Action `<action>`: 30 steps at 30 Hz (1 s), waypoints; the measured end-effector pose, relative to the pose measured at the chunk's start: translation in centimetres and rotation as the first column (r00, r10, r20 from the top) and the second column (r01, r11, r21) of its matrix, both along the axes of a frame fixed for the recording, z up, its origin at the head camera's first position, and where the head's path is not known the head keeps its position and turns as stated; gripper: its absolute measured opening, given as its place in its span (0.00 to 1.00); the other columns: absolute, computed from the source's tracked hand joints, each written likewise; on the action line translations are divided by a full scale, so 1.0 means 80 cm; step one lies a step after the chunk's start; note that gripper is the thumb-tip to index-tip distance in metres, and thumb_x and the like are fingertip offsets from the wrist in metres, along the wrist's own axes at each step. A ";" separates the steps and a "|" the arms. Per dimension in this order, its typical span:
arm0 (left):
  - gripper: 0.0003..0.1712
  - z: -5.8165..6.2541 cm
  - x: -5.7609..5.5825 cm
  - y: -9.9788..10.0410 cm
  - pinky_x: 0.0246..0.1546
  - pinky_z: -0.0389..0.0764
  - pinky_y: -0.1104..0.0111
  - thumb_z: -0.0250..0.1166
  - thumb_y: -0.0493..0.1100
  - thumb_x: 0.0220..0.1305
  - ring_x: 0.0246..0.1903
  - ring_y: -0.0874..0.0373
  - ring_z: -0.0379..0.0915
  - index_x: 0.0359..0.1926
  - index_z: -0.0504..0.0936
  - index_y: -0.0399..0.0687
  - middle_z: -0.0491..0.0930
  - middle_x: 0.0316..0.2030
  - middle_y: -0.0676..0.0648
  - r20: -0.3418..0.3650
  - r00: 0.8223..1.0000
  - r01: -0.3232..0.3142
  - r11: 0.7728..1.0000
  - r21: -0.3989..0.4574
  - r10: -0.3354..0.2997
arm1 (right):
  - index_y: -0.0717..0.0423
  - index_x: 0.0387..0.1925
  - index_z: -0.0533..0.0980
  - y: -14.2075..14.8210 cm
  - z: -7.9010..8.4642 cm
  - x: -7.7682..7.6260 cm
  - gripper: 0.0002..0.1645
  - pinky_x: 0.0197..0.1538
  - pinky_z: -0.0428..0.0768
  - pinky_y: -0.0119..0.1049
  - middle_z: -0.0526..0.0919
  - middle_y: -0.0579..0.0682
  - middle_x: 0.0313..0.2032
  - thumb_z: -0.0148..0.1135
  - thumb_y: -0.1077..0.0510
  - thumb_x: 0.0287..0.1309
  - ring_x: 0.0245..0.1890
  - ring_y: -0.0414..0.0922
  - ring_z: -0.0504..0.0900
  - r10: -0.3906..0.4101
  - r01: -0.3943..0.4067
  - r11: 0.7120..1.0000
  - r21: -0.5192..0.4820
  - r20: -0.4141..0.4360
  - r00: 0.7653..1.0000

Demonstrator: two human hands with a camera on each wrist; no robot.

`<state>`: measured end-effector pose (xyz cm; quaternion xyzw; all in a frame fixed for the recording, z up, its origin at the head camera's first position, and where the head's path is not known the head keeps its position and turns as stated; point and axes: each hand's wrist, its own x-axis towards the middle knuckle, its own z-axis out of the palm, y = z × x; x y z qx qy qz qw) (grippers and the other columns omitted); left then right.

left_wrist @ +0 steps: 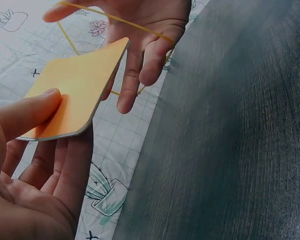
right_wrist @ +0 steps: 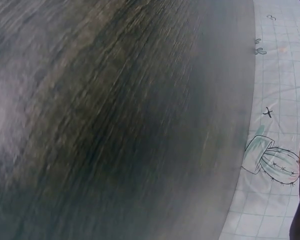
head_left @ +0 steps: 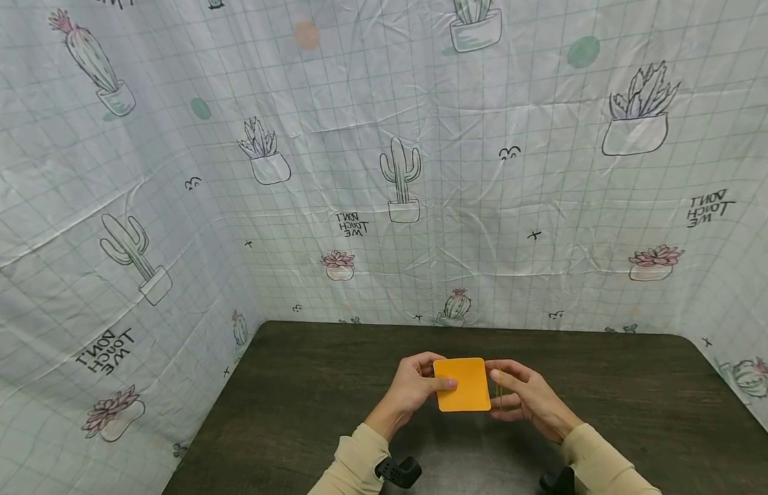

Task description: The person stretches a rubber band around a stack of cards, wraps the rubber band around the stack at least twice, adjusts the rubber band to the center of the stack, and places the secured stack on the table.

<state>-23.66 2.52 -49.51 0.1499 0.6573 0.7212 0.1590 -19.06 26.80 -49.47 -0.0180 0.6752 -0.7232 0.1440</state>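
Observation:
A thin orange square (head_left: 472, 392) with rounded corners and a pale edge is held up above the table. My left hand (head_left: 408, 386) pinches its left side, thumb (left_wrist: 32, 111) on the orange face and fingers behind. To the right of the square is my right hand (head_left: 535, 400), its fingers spread apart. A yellow rubber band (left_wrist: 115, 18) is stretched in a loop around those fingers. Part of the band passes behind the square in the left wrist view. Only a dark sliver of the hand and a bit of band show at the right wrist view's edge.
Below the hands lies a dark wood-grain table (head_left: 309, 385). A white gridded cloth (head_left: 359, 172) printed with cacti hangs behind the table and along both sides. Dark bands (head_left: 399, 471) are on both sleeved wrists.

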 end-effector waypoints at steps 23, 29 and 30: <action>0.09 0.005 0.007 0.001 0.31 0.86 0.60 0.75 0.31 0.56 0.29 0.57 0.82 0.39 0.86 0.35 0.83 0.33 0.48 -0.019 0.999 -0.042 0.995 -0.089 0.041 | 0.64 0.74 0.48 0.005 0.037 -0.005 0.37 0.45 0.83 0.61 0.56 0.74 0.67 0.44 0.46 0.77 0.43 0.64 0.85 0.256 -0.253 0.963 0.088 -0.019 0.967; 0.09 0.011 0.008 0.006 0.32 0.87 0.57 0.75 0.30 0.55 0.28 0.58 0.82 0.38 0.85 0.33 0.82 0.30 0.49 -0.035 0.999 -0.032 0.997 -0.074 0.030 | 0.61 0.73 0.52 -0.006 0.057 -0.009 0.38 0.43 0.84 0.60 0.64 0.68 0.65 0.51 0.45 0.74 0.41 0.62 0.84 0.279 -0.273 0.947 0.169 -0.015 0.960; 0.09 0.012 0.009 0.006 0.33 0.87 0.56 0.75 0.30 0.55 0.28 0.58 0.82 0.37 0.85 0.33 0.82 0.30 0.49 -0.040 0.999 -0.028 0.997 -0.065 0.026 | 0.61 0.73 0.53 -0.008 0.059 -0.010 0.38 0.43 0.84 0.60 0.64 0.68 0.65 0.52 0.45 0.73 0.40 0.62 0.84 0.286 -0.278 0.943 0.184 -0.014 0.958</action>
